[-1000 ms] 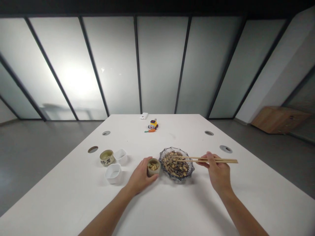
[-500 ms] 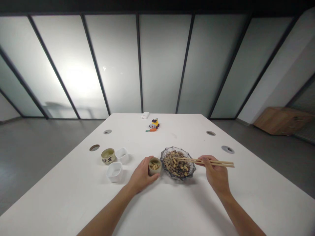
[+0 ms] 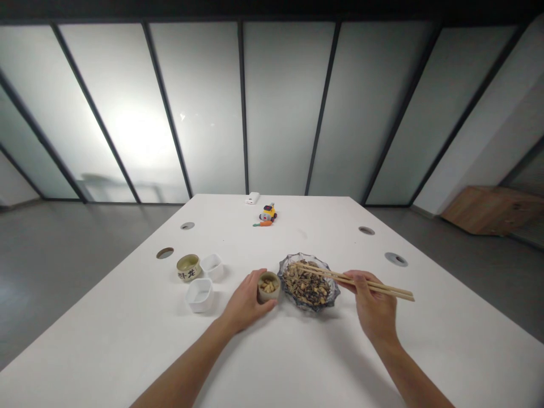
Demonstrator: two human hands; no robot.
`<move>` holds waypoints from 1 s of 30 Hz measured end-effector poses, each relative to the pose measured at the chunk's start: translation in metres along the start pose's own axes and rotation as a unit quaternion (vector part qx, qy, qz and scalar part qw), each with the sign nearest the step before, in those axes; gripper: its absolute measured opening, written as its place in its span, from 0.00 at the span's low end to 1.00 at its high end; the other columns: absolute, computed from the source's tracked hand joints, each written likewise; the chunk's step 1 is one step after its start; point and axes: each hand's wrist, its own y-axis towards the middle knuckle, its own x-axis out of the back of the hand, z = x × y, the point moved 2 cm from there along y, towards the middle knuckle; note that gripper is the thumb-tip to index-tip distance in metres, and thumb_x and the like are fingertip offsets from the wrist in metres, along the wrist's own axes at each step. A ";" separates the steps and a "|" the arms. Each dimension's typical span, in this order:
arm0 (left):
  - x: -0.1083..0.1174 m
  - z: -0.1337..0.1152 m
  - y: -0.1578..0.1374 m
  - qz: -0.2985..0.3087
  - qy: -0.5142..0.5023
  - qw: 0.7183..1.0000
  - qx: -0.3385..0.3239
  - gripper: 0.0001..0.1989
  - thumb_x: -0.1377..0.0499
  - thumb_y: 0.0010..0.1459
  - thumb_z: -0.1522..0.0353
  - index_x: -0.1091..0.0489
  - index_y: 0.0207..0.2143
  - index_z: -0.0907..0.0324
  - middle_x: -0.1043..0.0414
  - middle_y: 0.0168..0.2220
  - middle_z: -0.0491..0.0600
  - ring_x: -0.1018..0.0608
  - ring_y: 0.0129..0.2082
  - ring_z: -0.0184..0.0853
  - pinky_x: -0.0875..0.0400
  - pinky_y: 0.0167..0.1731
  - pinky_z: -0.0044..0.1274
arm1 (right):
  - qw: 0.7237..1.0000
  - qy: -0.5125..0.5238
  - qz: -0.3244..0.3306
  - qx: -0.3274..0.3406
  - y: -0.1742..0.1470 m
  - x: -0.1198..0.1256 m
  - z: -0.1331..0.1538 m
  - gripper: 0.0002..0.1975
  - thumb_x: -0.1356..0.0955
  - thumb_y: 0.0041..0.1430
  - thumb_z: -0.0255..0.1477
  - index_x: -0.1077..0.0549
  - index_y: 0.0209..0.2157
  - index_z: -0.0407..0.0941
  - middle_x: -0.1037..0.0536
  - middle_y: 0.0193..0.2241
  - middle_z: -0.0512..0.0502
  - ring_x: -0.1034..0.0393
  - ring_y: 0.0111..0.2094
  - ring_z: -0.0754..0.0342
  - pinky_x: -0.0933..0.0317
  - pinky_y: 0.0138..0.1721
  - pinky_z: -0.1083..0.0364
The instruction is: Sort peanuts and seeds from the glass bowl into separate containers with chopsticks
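My left hand is wrapped round a small ceramic cup standing on the white table. Peanuts lie inside that cup. Right beside it stands a glass bowl with a scalloped rim, filled with sunflower seeds and some peanuts. My right hand grips a pair of wooden chopsticks from the right. Their tips reach over the far left part of the seeds; whether anything is pinched between them is too small to tell.
To the left are a ceramic bowl with dark characters and two white plastic containers, a nearer one and a farther one. A toy truck, a toy carrot and a white device lie farther back.
The chopstick tips have shifted left and away from me across the seeds, and their back ends have dipped lower. My left hand still holds the cup in place.
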 end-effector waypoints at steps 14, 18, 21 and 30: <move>0.000 -0.003 -0.001 0.005 0.017 1.000 -0.016 0.34 0.32 0.54 0.67 0.37 0.62 0.53 0.27 0.58 0.54 0.24 0.58 0.48 0.31 0.61 0.41 | 0.942 -0.194 0.041 0.271 0.005 0.015 0.036 0.21 0.35 0.73 0.43 0.23 0.29 0.47 0.21 0.26 0.47 0.25 0.28 0.53 0.31 0.31 0.55; 0.001 -0.003 -0.001 0.008 0.016 1.000 -0.013 0.34 0.32 0.54 0.67 0.37 0.62 0.52 0.26 0.58 0.54 0.24 0.58 0.48 0.31 0.61 0.41 | 0.924 -0.241 0.075 0.287 0.013 0.022 0.034 0.24 0.38 0.74 0.45 0.27 0.27 0.47 0.24 0.23 0.49 0.29 0.25 0.55 0.36 0.27 0.56; 0.002 -0.003 -0.001 0.010 0.017 1.000 -0.010 0.34 0.32 0.54 0.66 0.37 0.62 0.53 0.27 0.59 0.55 0.25 0.59 0.49 0.31 0.62 0.41 | 0.923 -0.260 0.118 0.258 0.014 0.018 0.032 0.22 0.36 0.74 0.43 0.26 0.28 0.47 0.24 0.24 0.50 0.29 0.24 0.56 0.37 0.26 0.57; 0.002 -0.004 -0.001 0.009 0.015 1.000 -0.013 0.34 0.32 0.54 0.66 0.37 0.62 0.53 0.27 0.59 0.55 0.25 0.60 0.49 0.32 0.63 0.42 | 0.933 -0.241 0.175 0.199 0.012 0.016 0.023 0.16 0.32 0.70 0.43 0.22 0.32 0.49 0.18 0.31 0.46 0.23 0.31 0.50 0.29 0.33 0.53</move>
